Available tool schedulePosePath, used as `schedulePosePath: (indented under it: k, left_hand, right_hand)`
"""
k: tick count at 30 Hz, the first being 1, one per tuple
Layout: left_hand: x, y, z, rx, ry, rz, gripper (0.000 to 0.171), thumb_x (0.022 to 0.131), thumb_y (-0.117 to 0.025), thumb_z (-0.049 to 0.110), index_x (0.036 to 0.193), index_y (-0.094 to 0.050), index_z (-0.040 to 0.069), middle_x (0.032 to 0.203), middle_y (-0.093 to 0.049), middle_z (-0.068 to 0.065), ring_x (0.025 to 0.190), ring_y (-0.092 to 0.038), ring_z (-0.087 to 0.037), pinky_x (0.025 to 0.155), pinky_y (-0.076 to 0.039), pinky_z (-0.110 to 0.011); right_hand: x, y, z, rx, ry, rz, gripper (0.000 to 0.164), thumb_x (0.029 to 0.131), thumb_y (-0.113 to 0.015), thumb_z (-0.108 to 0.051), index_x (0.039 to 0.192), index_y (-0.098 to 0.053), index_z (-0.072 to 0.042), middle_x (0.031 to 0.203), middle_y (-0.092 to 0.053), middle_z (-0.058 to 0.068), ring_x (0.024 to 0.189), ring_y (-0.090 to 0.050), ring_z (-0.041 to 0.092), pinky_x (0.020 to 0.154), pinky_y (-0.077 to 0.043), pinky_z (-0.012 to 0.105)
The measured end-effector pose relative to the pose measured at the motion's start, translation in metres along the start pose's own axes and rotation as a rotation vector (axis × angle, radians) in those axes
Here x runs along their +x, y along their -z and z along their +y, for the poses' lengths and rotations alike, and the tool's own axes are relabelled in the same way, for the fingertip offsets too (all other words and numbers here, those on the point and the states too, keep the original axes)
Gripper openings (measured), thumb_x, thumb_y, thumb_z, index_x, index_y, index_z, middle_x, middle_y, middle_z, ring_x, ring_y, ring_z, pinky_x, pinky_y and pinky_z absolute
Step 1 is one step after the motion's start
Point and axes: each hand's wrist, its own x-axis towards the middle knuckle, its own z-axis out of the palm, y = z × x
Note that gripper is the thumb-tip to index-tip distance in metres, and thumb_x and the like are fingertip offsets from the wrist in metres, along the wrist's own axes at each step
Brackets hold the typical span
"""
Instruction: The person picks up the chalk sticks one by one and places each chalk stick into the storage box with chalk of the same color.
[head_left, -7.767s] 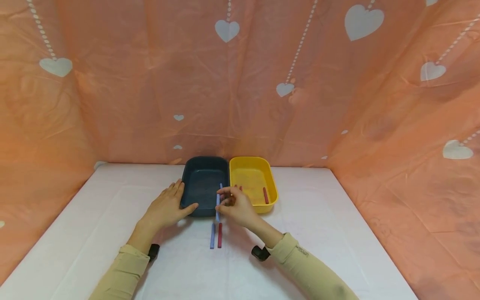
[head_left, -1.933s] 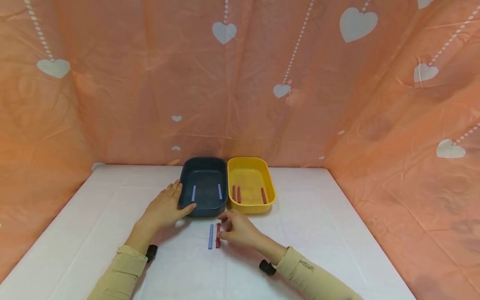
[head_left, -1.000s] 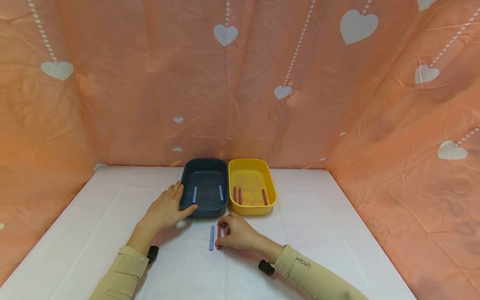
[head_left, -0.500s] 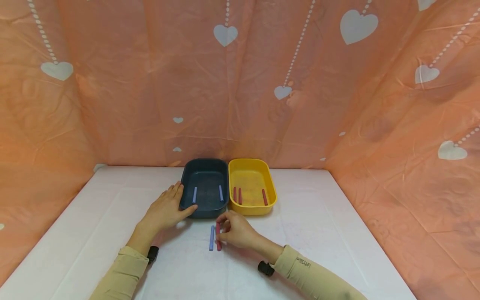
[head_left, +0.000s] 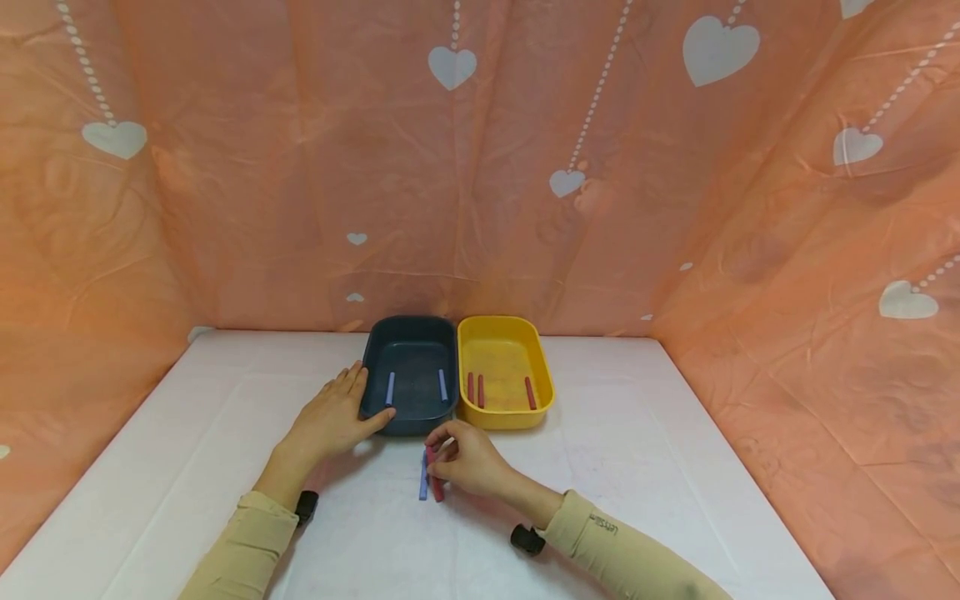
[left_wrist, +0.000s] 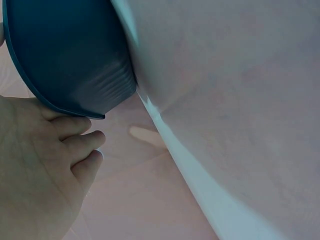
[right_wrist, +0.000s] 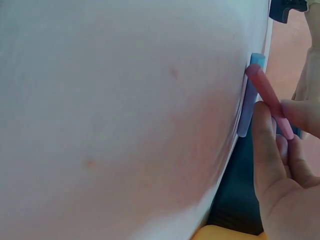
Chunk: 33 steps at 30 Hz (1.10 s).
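My right hand (head_left: 472,460) pinches a red chalk stick (head_left: 435,479) between thumb and fingers. In the right wrist view that red chalk stick (right_wrist: 267,92) is tilted across a blue chalk stick (right_wrist: 247,107). The blue chalk stick (head_left: 423,483) lies on the table; whether the two touch is unclear. My left hand (head_left: 330,417) rests against the left side of the dark blue tray (head_left: 412,427), thumb over its front rim. The left wrist view shows the fingers along the tray's outer wall (left_wrist: 100,85). Two blue chalk sticks (head_left: 390,389) lie inside the dark tray.
A yellow tray (head_left: 510,419) stands right beside the dark one and holds several red chalk sticks (head_left: 530,392). Both trays are near the back edge of the white table (head_left: 615,467). An orange curtain (head_left: 510,208) with white hearts hangs behind and at the sides.
Earlier the right hand held a blue chalk stick over the dark tray; a second blue stick now lies inside. The hand then took the red chalk stick and tilted its far end leftward. The left hand stayed.
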Motion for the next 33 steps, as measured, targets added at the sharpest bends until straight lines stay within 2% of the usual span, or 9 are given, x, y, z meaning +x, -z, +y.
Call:
schedulePosePath:
  k: [5, 19, 27, 33]
  left_hand:
    - [0.0, 0.001, 0.0, 0.0, 0.001, -0.003, 0.098, 0.099, -0.06, 0.06, 0.152, -0.033, -0.018, 0.162, -0.029, -0.037, 0.15, -0.03, -0.053, 0.121, -0.027, -0.062]
    - [-0.001, 0.0, -0.002, -0.008, 0.002, -0.007, 0.099, 0.099, -0.06, 0.06, 0.153, -0.032, -0.019, 0.162, -0.027, -0.037, 0.15, -0.029, -0.053, 0.121, -0.026, -0.063]
    - [0.0, -0.001, -0.002, -0.004, -0.001, -0.012, 0.098, 0.099, -0.061, 0.058, 0.153, -0.032, -0.019, 0.162, -0.027, -0.036, 0.15, -0.029, -0.053, 0.122, -0.026, -0.063]
    - [0.0, 0.001, 0.001, -0.008, -0.003, -0.001, 0.095, 0.099, -0.061, 0.055, 0.152, -0.033, -0.019, 0.162, -0.029, -0.036, 0.15, -0.03, -0.053, 0.121, -0.027, -0.062]
  right_hand:
    - [0.0, -0.001, 0.0, 0.007, -0.013, 0.005, 0.027, 0.086, -0.081, 0.001, 0.109, -0.068, -0.005, 0.093, -0.066, 0.001, 0.073, -0.066, 0.009, 0.063, -0.054, 0.019]
    - [-0.001, 0.012, -0.012, 0.041, -0.021, 0.046, 0.027, 0.089, -0.08, -0.004, 0.112, -0.069, -0.01, 0.104, -0.067, -0.002, 0.088, -0.067, 0.014, 0.075, -0.059, 0.023]
    - [0.004, 0.027, -0.016, 0.06, 0.081, 0.126, 0.028, 0.088, -0.078, 0.002, 0.114, -0.068, -0.002, 0.101, -0.069, 0.009, 0.085, -0.067, 0.016, 0.073, -0.057, 0.02]
    - [0.007, 0.042, -0.016, 0.112, 0.081, 0.203, 0.031, 0.087, -0.078, 0.004, 0.116, -0.067, 0.0, 0.108, -0.067, 0.013, 0.086, -0.068, 0.02, 0.071, -0.057, 0.02]
